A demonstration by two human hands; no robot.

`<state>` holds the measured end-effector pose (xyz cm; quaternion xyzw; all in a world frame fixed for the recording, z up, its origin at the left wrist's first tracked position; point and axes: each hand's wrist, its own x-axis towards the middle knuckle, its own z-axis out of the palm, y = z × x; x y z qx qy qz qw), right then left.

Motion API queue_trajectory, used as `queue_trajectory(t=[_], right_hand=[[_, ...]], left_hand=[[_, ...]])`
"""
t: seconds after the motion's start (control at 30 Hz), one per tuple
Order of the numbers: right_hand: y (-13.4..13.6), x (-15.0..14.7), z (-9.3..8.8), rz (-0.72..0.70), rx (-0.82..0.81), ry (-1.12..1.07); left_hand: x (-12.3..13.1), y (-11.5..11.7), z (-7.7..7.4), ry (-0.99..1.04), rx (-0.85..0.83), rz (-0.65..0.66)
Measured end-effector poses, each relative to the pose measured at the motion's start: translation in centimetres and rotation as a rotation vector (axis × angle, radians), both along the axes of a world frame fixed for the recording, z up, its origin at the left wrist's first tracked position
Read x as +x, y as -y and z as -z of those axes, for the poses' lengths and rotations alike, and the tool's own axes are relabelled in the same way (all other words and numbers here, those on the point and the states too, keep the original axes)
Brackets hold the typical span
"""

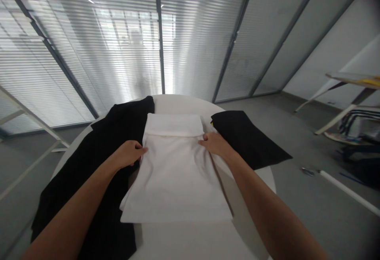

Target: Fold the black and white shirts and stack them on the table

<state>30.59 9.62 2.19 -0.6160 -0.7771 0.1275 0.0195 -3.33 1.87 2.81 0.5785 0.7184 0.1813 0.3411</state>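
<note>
A white cloth garment point(178, 180) lies on a round white table point(175, 100), its far end turned over into a flat band across the top. My left hand point(130, 153) pinches its left edge just below that band, thumb on top. On the opposite edge, my right hand point(215, 143) grips the fabric between thumb and fingers, making small creases there. The near hem is spread out wider and lies flat towards me. Whether it is a shirt or another garment I cannot tell.
Black cloth point(86, 165) covers the table's left side and hangs over its edge. Folded black fabric point(249, 139) rests at the right, overhanging too. A white frame point(29, 113) stands at the left. Glass partitions with blinds point(124, 54) rise behind; another table point(356, 79) is at the right.
</note>
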Motion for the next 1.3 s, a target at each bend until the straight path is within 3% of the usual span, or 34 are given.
queue_trajectory(t=[0.2, 0.4, 0.5, 0.63, 0.73, 0.87, 1.0, 1.17, 1.3], right_hand=[[0.3, 0.3, -1.2, -0.036, -0.048, 0.007], [1.6, 1.8, -2.8, -0.138, -0.442, -0.082], [2.0, 2.2, -3.3, -0.06, -0.512, -0.147], [1.4, 1.9, -3.2, 0.1, -0.336, -0.253], [0.4, 1.0, -2.3, 0.216, -0.08, -0.272], [-0.2, -0.8, -0.5, 0.229, 0.124, -0.258], [-0.1, -1.9, 1.0, 0.221, 0.257, -0.11], [0.0, -1.7, 1.2, 0.183, 0.222, 0.057], [-0.5, -1.1, 0.9, 0.171, 0.139, 0.025]], left_hand=[[0.1, 0.3, -0.6, -0.04, 0.031, 0.137], [-0.9, 1.8, -2.8, 0.091, -0.333, 0.414], [-0.9, 1.5, -2.4, 0.117, -0.268, 0.3], [-0.4, -0.6, -0.9, 0.166, -0.035, -0.13], [-0.1, -2.4, -0.5, 0.154, -0.007, -0.283], [0.4, -4.4, -0.7, 0.045, -0.024, -0.25], [0.7, -5.3, -0.3, 0.031, 0.026, -0.162], [-0.7, -4.9, 0.3, 0.315, 0.0, -0.046], [-1.5, -4.4, -0.1, 0.501, -0.045, 0.024]])
